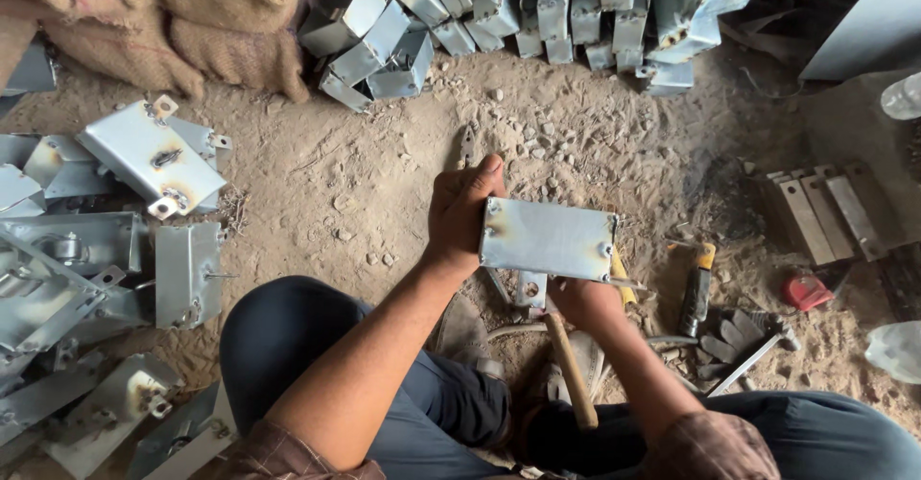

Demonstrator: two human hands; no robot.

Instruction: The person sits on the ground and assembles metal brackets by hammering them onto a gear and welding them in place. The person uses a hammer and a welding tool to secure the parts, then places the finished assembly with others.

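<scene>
At the far left, finished metal boxes (152,157) with welded tabs lie heaped on the dirt floor (365,183), below a burlap sack (182,20). Across the top, a row of metal brackets (499,10) leans together. In the middle, the left hand (460,213) grips the left edge of a flat rectangular metal box (549,240), its fingers wrapped behind and the thumb pressed along the edge. The box is held up above the floor, between the person's knees, broad face to the camera. The right hand (585,300) holds it from beneath, fingers mostly hidden behind the box. A wooden hammer handle (573,370) lies just below that hand. Further right lie a screwdriver (695,293), grey gloves (737,334), flat metal strips (825,213) and a small red object (806,291).
</scene>
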